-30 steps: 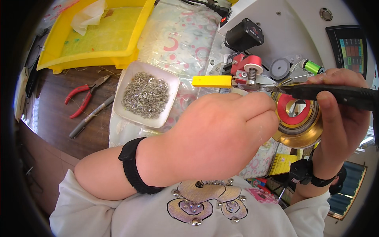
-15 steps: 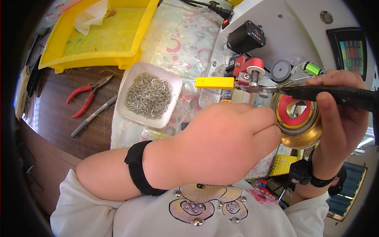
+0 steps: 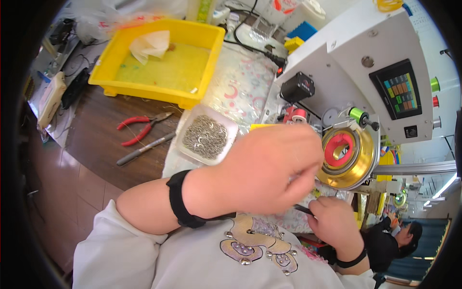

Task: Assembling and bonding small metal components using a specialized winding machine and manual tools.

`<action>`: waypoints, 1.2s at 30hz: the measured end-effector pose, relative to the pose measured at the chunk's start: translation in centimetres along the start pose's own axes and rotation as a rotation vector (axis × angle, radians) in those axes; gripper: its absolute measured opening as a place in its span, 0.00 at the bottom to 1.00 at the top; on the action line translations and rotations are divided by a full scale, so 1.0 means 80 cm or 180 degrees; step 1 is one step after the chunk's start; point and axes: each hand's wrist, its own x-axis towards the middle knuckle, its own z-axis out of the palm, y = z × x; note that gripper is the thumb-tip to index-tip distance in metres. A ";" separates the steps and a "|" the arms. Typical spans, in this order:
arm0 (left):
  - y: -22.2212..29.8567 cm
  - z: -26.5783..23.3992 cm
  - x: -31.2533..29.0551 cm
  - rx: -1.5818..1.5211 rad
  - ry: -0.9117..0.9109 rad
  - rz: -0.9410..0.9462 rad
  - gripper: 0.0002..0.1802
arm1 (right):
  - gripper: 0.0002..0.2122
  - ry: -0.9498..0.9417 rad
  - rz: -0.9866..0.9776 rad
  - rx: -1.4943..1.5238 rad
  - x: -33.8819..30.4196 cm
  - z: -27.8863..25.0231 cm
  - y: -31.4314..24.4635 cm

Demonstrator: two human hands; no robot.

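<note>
My left hand is closed in front of the machine, its back turned up and its fingers curled; whatever they pinch is hidden. To its lower right, my right hand grips a slim black tool, whose end points left under the left hand. Just beyond both hands is a golden wheel with a red ring in its middle. A square white tray of small silvery wire pieces lies left of my left hand.
Red-handled pliers and a grey pen lie on the brown table left of the tray. A yellow bin stands behind them. The white machine carries a screen and green thread spool. Another person sits far right.
My right hand has drawn the black tool back from the machine, down toward my body. My left hand stays closed and has shifted slightly. The view has turned, showing more of the room.
</note>
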 end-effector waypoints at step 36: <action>-0.015 -0.009 0.013 0.2638 -0.1658 -0.1840 0.18 | 0.07 0.2248 0.0628 0.6645 0.146 0.030 -0.041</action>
